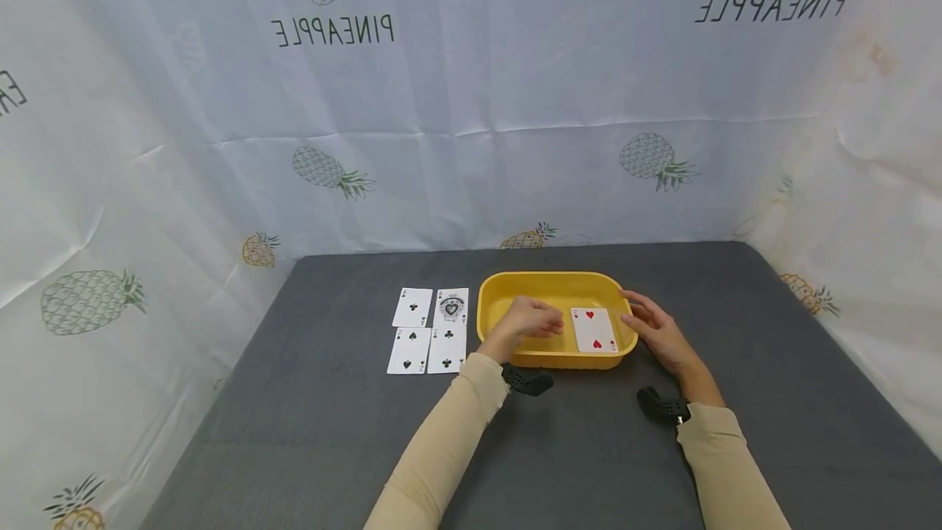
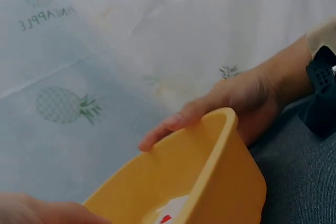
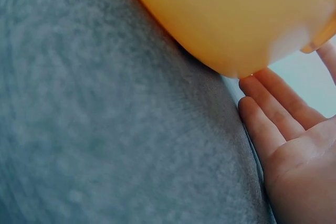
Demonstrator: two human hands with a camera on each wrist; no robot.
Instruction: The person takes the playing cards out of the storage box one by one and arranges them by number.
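Observation:
A yellow plastic tray [image 1: 545, 360] stands on the dark table with a two of hearts [image 1: 594, 330] lying face up at its right end. Over the tray's middle is my left hand [image 1: 531, 319], fingers loosely bent and pointing at that card, nothing seen in them. Only part of it shows at the lower left of the left wrist view. My right hand [image 1: 662, 342] rests against the tray's right end. Its fingers [image 3: 270, 108] are nearly straight along the outer wall in the right wrist view, and one finger lies on the rim in the left wrist view.
Left of the tray, several playing cards lie face up in two rows: an ace of clubs [image 1: 413, 307], an ornate emblem card [image 1: 451, 307], a two of spades [image 1: 408, 351] and a two of clubs [image 1: 446, 350]. Pineapple-print cloth [image 1: 471, 88] hangs around the dark table [image 1: 309, 424].

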